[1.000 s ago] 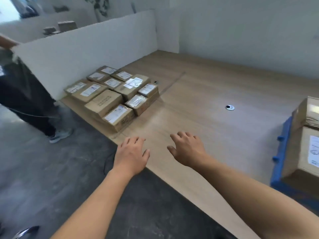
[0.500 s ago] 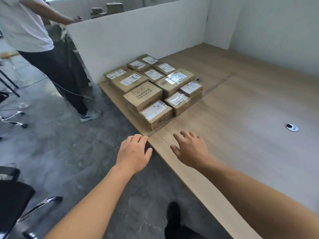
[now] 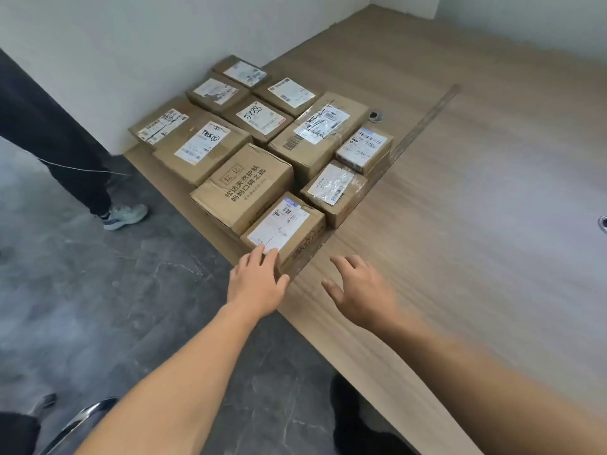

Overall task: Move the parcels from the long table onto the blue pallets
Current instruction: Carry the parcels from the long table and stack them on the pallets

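Several brown cardboard parcels with white labels lie packed together at the left end of the long wooden table (image 3: 476, 192). The nearest parcel (image 3: 289, 226) sits at the table's front edge. My left hand (image 3: 258, 280) reaches it with straight fingers, the fingertips touching its near top corner and label. My right hand (image 3: 359, 289) hovers open above the bare tabletop just right of that parcel, fingers spread, holding nothing. A larger parcel with printed black characters (image 3: 244, 185) lies right behind the nearest one. No blue pallet is in view.
A white partition wall (image 3: 131, 54) stands behind the parcels. Another person's dark trouser leg and light sneaker (image 3: 124, 216) stand on the grey floor left of the table. Round cable grommets (image 3: 375, 114) sit in the tabletop. A chair's metal part (image 3: 78, 421) shows bottom left.
I have come closer to the parcels. My left hand went forward from the table edge onto the nearest parcel's corner; my right hand moved forward beside it. The blue pallet has left the view.
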